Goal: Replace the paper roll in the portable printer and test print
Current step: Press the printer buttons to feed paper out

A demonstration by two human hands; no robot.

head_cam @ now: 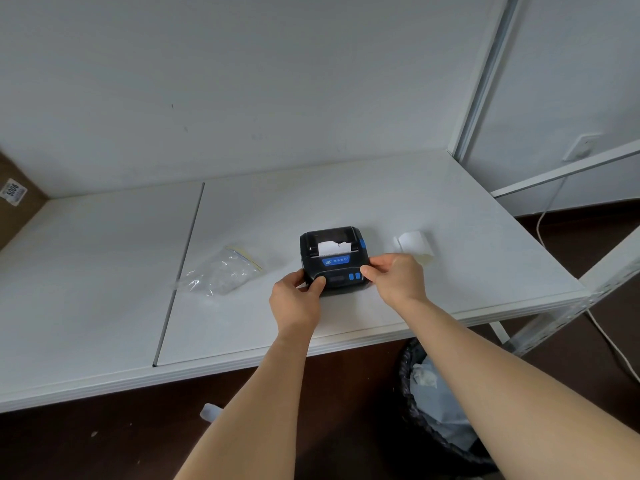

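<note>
Printer [334, 259], portable, black with blue keys; sits on the white table [415, 202] toward the near edge, paper tab [334, 247] standing out of the slot at its top, printed mark on the tab; lid appears closed over the roll, so the task reads as near its test-print stage.

Hazards, judged: right thumb lies close to the two blue buttons [354, 276] at the printer's 4 o'clock corner; a stray press could feed or print before the paper is seated; squeezing the case from both sides could slide it toward the table edge at 6 o'clock, where a waste bin [436, 410] stands below; the projecting tab could tear unevenly if pulled aslant; the blue latch [362, 243] at 2 o'clock could pop the lid if knocked.

Left hand [298, 299]: at the printer's 7 o'clock corner; fingers curled round the left side, thumb pressed on the front face; grip closed on the casing; forearm runs in from 6 o'clock.

Right hand [394, 277]: at the 4 o'clock corner; thumb and forefinger pinched lightly against the right edge, remaining fingers loosely bent; wrist angled inward.

Other items: loose paper roll [414, 244] at the printer's 3 o'clock, behind the right hand; clear plastic bag [225, 271] at 9 o'clock, well apart.
</note>
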